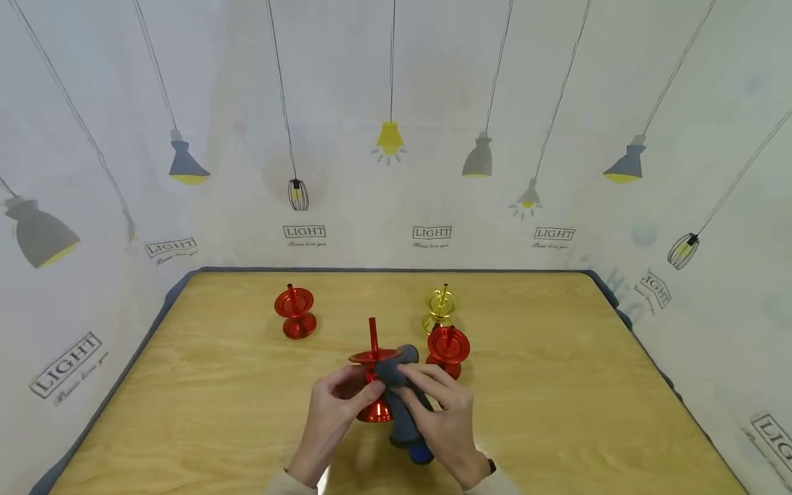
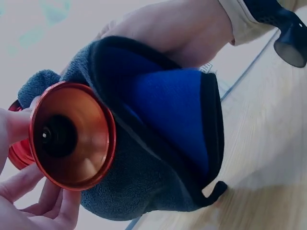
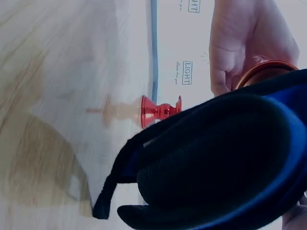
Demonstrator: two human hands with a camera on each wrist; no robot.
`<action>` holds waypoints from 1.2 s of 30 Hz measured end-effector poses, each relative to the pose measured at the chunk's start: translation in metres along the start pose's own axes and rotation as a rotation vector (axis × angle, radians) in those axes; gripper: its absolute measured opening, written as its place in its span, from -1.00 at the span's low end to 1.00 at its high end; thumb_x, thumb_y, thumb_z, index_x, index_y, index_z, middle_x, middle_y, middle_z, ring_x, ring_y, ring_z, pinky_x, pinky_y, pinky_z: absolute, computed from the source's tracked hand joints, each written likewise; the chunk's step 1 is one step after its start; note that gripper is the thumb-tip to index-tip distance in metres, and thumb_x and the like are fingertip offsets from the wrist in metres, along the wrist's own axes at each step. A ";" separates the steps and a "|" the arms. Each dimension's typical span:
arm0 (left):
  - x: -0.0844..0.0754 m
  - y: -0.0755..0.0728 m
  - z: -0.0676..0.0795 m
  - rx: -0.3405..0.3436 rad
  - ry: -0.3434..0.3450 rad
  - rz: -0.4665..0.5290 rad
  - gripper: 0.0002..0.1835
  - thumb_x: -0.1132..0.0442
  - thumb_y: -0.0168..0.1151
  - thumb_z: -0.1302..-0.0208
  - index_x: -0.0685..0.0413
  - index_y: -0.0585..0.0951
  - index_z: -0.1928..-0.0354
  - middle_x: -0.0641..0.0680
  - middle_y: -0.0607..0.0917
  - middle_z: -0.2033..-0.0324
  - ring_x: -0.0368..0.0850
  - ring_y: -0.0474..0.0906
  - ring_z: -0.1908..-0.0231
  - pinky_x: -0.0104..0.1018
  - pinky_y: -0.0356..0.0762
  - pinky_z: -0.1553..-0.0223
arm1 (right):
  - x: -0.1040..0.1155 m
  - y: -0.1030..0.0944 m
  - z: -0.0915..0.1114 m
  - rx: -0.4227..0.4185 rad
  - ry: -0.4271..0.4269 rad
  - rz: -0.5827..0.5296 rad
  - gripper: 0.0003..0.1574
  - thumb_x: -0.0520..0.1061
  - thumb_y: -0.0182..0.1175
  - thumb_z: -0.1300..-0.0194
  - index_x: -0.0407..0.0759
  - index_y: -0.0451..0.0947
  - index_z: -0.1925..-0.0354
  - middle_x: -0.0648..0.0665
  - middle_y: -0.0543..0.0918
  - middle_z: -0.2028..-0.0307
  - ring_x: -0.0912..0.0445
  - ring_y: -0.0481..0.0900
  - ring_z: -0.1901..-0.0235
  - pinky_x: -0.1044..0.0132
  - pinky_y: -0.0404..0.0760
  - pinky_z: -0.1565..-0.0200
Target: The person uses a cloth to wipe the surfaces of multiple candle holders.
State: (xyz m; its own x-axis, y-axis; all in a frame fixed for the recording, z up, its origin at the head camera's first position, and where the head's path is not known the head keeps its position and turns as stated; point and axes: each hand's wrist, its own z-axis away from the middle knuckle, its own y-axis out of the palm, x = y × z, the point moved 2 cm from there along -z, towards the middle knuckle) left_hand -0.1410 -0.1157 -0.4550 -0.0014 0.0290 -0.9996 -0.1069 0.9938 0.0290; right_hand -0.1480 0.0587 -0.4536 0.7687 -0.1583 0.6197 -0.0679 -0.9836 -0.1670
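In the head view my left hand (image 1: 334,405) grips a red metal candle holder (image 1: 377,412) by its middle, holding it upright with its spike upward. A folded cloth (image 1: 405,419), dark grey outside and blue inside, is pinched in the fingers of my right hand (image 1: 445,409). It lies against the holder just under the upper dish. The left wrist view looks into the hollow base of the held candle holder (image 2: 93,153), with the cloth (image 2: 144,177) draped beside it. Most of my right hand is hidden behind the cloth (image 3: 211,153) in the right wrist view.
Another red candle holder (image 1: 299,324) stands at the back left of the wooden table (image 1: 216,385). Just beyond my right hand is a third red one (image 1: 454,347), with a gold candle holder (image 1: 436,320) behind it. Lamp-printed walls (image 1: 346,158) enclose the table's back and sides.
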 end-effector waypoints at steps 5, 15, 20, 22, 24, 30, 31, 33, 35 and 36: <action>0.004 -0.005 -0.002 0.001 -0.066 0.013 -0.61 0.22 0.44 -0.26 0.29 0.66 -0.05 0.14 0.77 0.13 -0.17 0.68 0.16 -0.41 0.64 0.13 | -0.003 0.002 0.000 0.017 0.188 -0.100 -0.61 -0.42 0.41 -0.16 -0.27 0.73 0.01 -0.25 0.76 0.15 0.17 0.76 0.16 0.36 0.74 0.22; 0.013 -0.005 0.000 0.126 -0.170 0.312 -0.49 0.28 0.22 -0.43 0.50 0.45 -0.28 0.00 0.69 0.08 -0.17 0.60 0.03 -0.36 0.60 -0.02 | -0.007 0.002 0.006 -0.021 0.414 -0.247 -0.62 -0.39 0.40 -0.19 -0.30 0.71 -0.01 -0.16 0.76 0.09 0.13 0.76 0.09 0.25 0.74 0.12; 0.005 -0.004 0.001 0.019 -0.111 0.097 -0.52 0.19 0.32 -0.38 0.35 0.57 -0.22 0.13 0.73 0.01 -0.17 0.64 0.07 -0.42 0.61 0.04 | -0.005 0.002 0.001 0.008 0.154 -0.052 -0.61 -0.38 0.44 -0.15 -0.24 0.74 0.01 -0.19 0.77 0.14 0.10 0.77 0.15 0.38 0.72 0.12; 0.003 -0.002 0.001 -0.002 -0.086 0.046 -0.57 0.20 0.36 -0.34 0.32 0.62 -0.15 0.17 0.74 0.01 -0.17 0.67 0.09 -0.42 0.62 0.07 | -0.002 0.002 -0.001 0.009 0.020 0.050 -0.56 -0.42 0.47 -0.09 -0.23 0.74 0.01 -0.19 0.77 0.16 0.07 0.77 0.17 0.44 0.68 0.08; 0.003 0.000 0.002 -0.007 -0.066 0.034 -0.61 0.25 0.40 -0.29 0.32 0.65 -0.09 0.20 0.75 0.03 -0.16 0.69 0.12 -0.41 0.64 0.09 | 0.002 0.003 -0.002 0.007 -0.069 0.113 -0.50 -0.43 0.50 -0.03 -0.23 0.74 0.01 -0.18 0.77 0.17 0.06 0.77 0.18 0.47 0.66 0.03; 0.007 -0.003 0.001 0.024 -0.085 0.111 -0.66 0.30 0.41 -0.26 0.28 0.67 -0.04 0.11 0.77 0.11 -0.14 0.68 0.15 -0.37 0.65 0.14 | 0.006 0.004 0.000 0.004 -0.044 0.067 -0.52 -0.43 0.48 -0.06 -0.20 0.74 0.00 -0.16 0.77 0.17 0.11 0.77 0.19 0.45 0.69 0.12; 0.008 -0.004 0.001 0.053 -0.089 0.159 -0.70 0.30 0.38 -0.29 0.24 0.68 -0.04 0.09 0.75 0.12 -0.13 0.66 0.14 -0.35 0.65 0.12 | 0.006 0.003 0.000 0.001 -0.005 0.026 -0.54 -0.42 0.46 -0.09 -0.22 0.73 0.00 -0.16 0.76 0.18 0.13 0.76 0.20 0.43 0.70 0.15; 0.009 -0.006 0.002 0.132 -0.103 0.261 -0.78 0.28 0.30 -0.37 0.11 0.70 -0.02 0.02 0.73 0.11 -0.15 0.63 0.10 -0.34 0.64 0.09 | 0.005 0.003 0.002 -0.003 0.095 -0.078 -0.57 -0.42 0.42 -0.15 -0.25 0.72 -0.02 -0.16 0.76 0.17 0.17 0.75 0.18 0.36 0.73 0.19; 0.011 -0.007 0.004 0.221 -0.122 0.361 -0.81 0.24 0.22 -0.44 -0.03 0.71 -0.01 -0.04 0.71 0.10 -0.17 0.61 0.08 -0.32 0.63 0.03 | 0.004 0.002 0.003 -0.006 0.208 -0.205 -0.59 -0.44 0.37 -0.19 -0.33 0.69 -0.04 -0.12 0.76 0.15 0.20 0.74 0.16 0.30 0.74 0.20; 0.011 -0.008 0.005 0.262 -0.134 0.401 -0.81 0.23 0.19 -0.47 -0.08 0.71 -0.01 -0.05 0.70 0.09 -0.17 0.61 0.05 -0.31 0.62 0.00 | 0.004 0.002 0.004 -0.010 0.263 -0.264 -0.60 -0.45 0.36 -0.20 -0.36 0.68 -0.04 -0.09 0.76 0.14 0.21 0.74 0.14 0.28 0.74 0.17</action>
State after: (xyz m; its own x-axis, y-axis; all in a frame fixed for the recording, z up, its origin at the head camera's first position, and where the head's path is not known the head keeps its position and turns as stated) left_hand -0.1349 -0.1227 -0.4661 0.1380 0.4110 -0.9011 0.1296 0.8945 0.4278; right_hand -0.1428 0.0567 -0.4542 0.5711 0.0851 0.8165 0.1031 -0.9942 0.0315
